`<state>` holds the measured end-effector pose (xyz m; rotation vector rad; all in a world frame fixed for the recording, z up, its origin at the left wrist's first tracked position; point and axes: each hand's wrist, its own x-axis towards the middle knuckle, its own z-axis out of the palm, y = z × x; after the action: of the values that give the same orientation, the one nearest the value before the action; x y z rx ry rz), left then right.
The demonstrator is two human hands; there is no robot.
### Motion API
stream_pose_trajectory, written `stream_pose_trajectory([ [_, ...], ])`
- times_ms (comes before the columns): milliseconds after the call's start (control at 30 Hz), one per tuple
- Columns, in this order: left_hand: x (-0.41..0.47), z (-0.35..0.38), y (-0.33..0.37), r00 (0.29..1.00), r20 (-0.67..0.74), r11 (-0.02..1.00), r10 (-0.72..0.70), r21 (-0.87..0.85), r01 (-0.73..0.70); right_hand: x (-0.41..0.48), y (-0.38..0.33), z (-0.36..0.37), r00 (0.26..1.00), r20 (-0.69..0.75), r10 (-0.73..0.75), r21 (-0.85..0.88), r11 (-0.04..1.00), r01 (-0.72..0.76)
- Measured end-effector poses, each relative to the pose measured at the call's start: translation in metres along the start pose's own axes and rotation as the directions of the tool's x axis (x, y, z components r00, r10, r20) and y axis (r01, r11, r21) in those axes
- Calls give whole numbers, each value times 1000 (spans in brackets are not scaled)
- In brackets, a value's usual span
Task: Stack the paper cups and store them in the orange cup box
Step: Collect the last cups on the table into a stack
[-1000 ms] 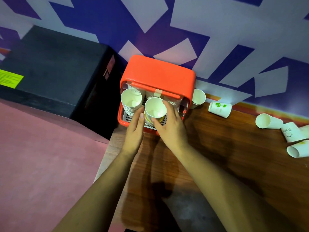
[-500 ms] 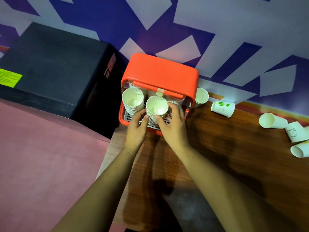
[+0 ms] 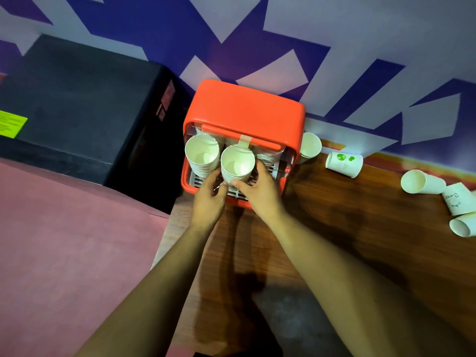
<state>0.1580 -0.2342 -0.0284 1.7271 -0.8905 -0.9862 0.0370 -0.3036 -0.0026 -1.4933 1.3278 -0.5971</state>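
Note:
The orange cup box (image 3: 244,109) stands open at the table's far left edge, against the wall. Inside it a stack of white paper cups (image 3: 202,157) stands at the left, and a second stack (image 3: 237,163) in the middle. My left hand (image 3: 208,199) and my right hand (image 3: 260,189) both hold the base of the middle stack, fingers curled round it. Further cup rims (image 3: 266,157) show behind my right hand, partly hidden.
A single cup (image 3: 310,145) stands right of the box. Several loose cups lie on the wooden table (image 3: 360,240): one with a green print (image 3: 343,163), others (image 3: 419,182) near the right edge. A black cabinet (image 3: 77,104) sits left of the box.
The middle stack has gone deeper into the box, and both hands have slid down from its sides to its base.

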Motion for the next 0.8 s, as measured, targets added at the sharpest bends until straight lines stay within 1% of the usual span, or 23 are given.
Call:
stream_pose_trajectory([
  [133, -4, -3, 1, 1000, 21, 999, 0, 54, -1, -2, -1, -3, 1000, 3, 3, -46, 999, -2],
  [200, -10, -6, 1, 1000, -1, 996, -7, 88, 8, -10, 2, -11, 1000, 14, 18, -88, 996, -16],
  [300, -30, -6, 3, 996, -88, 990, -10, 137, 22, -36, 12, -41, 999, 11, 40, -175, 984, -37],
  [367, -48, 0, 6, 996, -83, 985, 22, 175, -7, -56, 23, -73, 1000, -12, 29, -274, 961, -31],
  [433, -63, 13, 9, 998, -1, 979, 70, 191, -69, -72, 38, -111, 997, -73, 38, -372, 926, -62],
  [500, -73, 33, 12, 985, 130, 963, 118, 228, -145, -80, 52, -153, 987, -128, 96, -463, 874, -145],
  [567, -75, 62, 16, 948, 286, 939, 141, 266, -220, -77, 67, -192, 975, -164, 149, -506, 836, -213],
  [633, -69, 96, 27, 908, 394, 904, 143, 321, -282, -67, 80, -225, 971, -194, 142, -522, 823, -225],
  [700, -54, 133, 40, 887, 434, 848, 156, 402, -346, -51, 92, -250, 969, -218, 119, -536, 815, -221],
  [800, -21, 187, 62, 893, 425, 793, 148, 489, -364, -19, 105, -272, 959, -249, 135, -526, 813, -251],
])
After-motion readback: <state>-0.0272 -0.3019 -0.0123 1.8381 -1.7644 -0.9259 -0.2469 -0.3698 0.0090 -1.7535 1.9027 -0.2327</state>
